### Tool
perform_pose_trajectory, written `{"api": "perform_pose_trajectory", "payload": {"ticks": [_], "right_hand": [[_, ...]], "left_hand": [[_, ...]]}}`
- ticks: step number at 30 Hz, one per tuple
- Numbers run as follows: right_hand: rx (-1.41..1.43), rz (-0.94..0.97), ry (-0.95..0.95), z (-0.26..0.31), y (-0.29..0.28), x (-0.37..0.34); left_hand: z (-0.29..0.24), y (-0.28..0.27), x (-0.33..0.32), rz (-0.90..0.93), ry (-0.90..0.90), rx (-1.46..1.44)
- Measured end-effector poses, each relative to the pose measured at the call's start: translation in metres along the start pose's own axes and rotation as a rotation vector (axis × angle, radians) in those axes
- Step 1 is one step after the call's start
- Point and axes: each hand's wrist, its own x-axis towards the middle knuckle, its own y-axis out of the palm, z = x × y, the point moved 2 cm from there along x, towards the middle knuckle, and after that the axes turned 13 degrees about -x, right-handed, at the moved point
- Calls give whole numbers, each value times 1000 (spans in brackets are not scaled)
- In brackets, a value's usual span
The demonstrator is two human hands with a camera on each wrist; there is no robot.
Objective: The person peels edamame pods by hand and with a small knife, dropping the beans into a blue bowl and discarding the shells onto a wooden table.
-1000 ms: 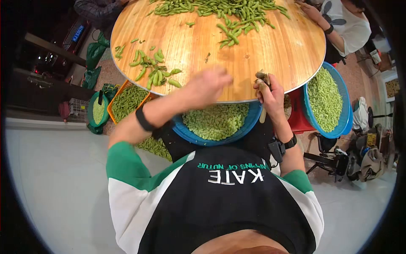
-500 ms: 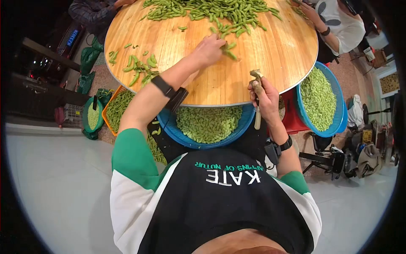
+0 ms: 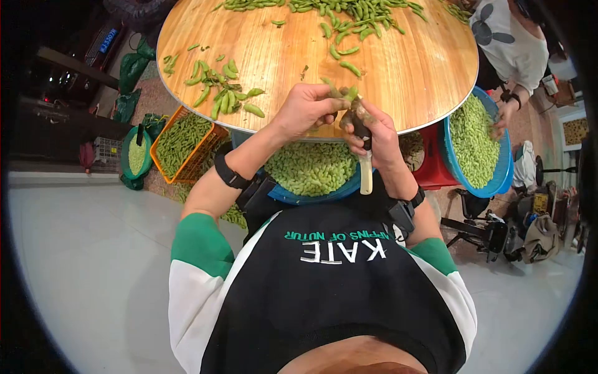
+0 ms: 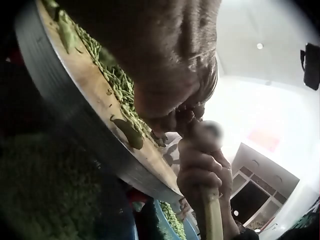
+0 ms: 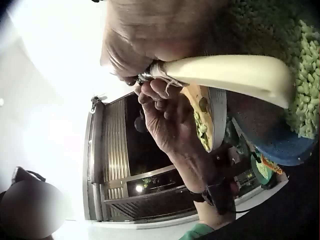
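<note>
At the near edge of the round wooden table [image 3: 280, 75], the left hand [image 3: 308, 109] pinches green pods [image 3: 334, 89] beside the right hand [image 3: 372, 131]. The right hand grips a tool with a cream handle [image 3: 366, 176] that points down toward the lap; a green pod [image 3: 351, 94] shows at its fingertips. In the right wrist view the cream handle [image 5: 230, 75] comes out of the fist, wrapped near the fingers. A small pod pile [image 3: 224, 93] lies to the left, a larger heap [image 3: 367, 11] farther back. The tool's working end is hidden.
Below the hands a blue basket [image 3: 311, 198] holds shelled beans. Another blue basket [image 3: 506, 156] stands right, with a person's hand [image 3: 503, 119] in it. An orange crate [image 3: 169, 176] of pods and a green basin [image 3: 129, 163] stand left.
The left hand went out to the heap at the back and came back to the right hand with pods. The right hand moved slightly left. The other person's hand moved down to the right basket.
</note>
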Motion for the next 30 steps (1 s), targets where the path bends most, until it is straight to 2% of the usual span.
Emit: {"api": "perform_pose_trajectory", "payload": {"ticks": [4, 8, 13, 16, 18, 19, 21, 23, 25, 26, 28, 29, 30], "right_hand": [[81, 52, 2, 2, 4, -6], [88, 63, 2, 4, 8, -11], [-15, -52, -31, 3, 13, -14], [42, -64, -26, 0, 10, -13], [88, -4, -31, 1, 8, -13], [136, 55, -33, 0, 8, -13], [223, 107, -43, 0, 10, -12], [305, 158, -62, 2, 9, -9], [365, 64, -8, 1, 5, -5], [391, 50, -9, 1, 7, -2], [440, 52, 10, -3, 7, 0], [485, 53, 26, -6, 6, -1], [486, 52, 31, -9, 5, -1]], "left_hand": [[6, -3, -3, 20, -9, -6], [4, 0, -8, 41, 71, 31], [4, 4, -12, 55, 198, 94], [7, -3, -3, 81, 248, 190], [6, -9, 5, 157, 46, -6], [4, -11, 7, 156, 45, -7], [-1, -6, 8, 305, -146, -422], [-1, -5, 11, 307, -186, -469], [-10, -1, 11, 179, -70, -54], [-8, 0, 11, 177, -72, -55], [-18, 7, 3, 207, 888, 911], [-20, 9, -2, 205, 883, 910], [-24, 15, -9, 181, 924, 1049]]}}
